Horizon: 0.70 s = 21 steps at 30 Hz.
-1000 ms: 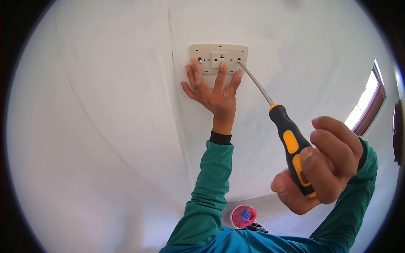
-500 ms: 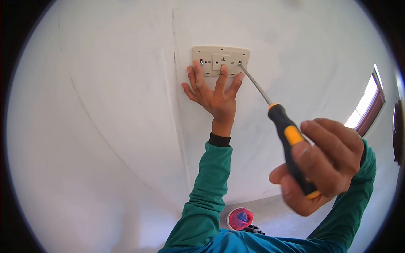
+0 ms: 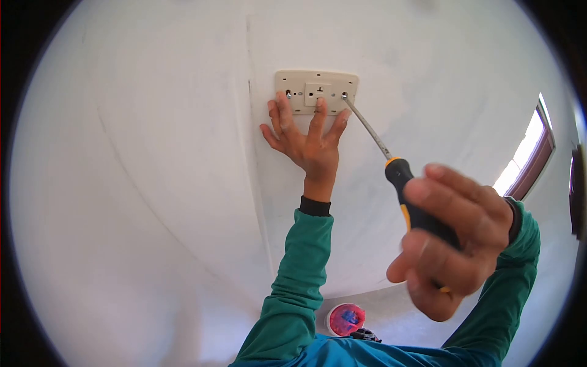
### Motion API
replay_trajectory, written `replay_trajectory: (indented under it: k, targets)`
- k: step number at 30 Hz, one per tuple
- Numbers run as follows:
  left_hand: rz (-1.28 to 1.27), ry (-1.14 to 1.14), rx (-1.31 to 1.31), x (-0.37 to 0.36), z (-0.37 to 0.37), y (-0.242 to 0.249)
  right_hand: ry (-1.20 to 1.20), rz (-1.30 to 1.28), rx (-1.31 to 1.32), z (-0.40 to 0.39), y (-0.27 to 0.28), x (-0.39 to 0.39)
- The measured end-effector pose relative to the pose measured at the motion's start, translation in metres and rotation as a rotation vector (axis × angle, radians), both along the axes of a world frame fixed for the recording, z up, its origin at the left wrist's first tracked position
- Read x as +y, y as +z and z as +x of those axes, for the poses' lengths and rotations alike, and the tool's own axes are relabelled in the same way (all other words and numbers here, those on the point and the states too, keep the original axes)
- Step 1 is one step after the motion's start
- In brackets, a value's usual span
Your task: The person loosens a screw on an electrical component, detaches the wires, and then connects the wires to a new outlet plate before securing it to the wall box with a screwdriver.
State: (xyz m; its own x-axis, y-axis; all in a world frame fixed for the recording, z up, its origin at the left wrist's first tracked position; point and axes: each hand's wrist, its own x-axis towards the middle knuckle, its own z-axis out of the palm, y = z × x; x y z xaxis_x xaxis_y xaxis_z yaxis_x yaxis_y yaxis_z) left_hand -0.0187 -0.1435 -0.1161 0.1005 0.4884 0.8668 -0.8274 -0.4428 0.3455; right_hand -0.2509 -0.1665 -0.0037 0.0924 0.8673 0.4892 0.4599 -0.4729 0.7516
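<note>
A beige socket plate (image 3: 315, 82) is fixed on a white wall (image 3: 153, 153). My left hand (image 3: 306, 137) is spread flat against the wall, fingertips pressing on the plate's lower edge. My right hand (image 3: 452, 238) grips the black-and-yellow handle of a screwdriver (image 3: 400, 177). Its metal shaft runs up and left, and the tip sits in the screw at the plate's right side. Another screw shows at the plate's left side, by my left index finger.
A window with a brown frame (image 3: 529, 156) is at the right. On the floor below lies a round white tub with pink and blue contents (image 3: 346, 318). A vertical seam (image 3: 254, 153) runs down the wall left of the plate.
My right hand has turned around the screwdriver handle, its fingers now covering most of the yellow grip. The tip stays in the right screw. My left hand keeps pressing the plate.
</note>
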Motion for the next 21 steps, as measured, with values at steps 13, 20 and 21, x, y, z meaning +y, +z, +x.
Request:
replay_trajectory:
  k: [13,20,21]
  targets:
    - [-0.016,0.061,-0.211,0.019,0.032,-0.027,0.107,-0.133,-0.125,0.000,-0.006,0.019]
    - [-0.064,-0.090,-0.291,0.015,0.010,-0.018,0.220,-0.094,-0.179,-0.011,-0.021,0.020]
    - [-0.081,-0.095,-0.298,0.014,0.009,-0.018,0.240,-0.087,-0.220,-0.013,-0.020,0.017]
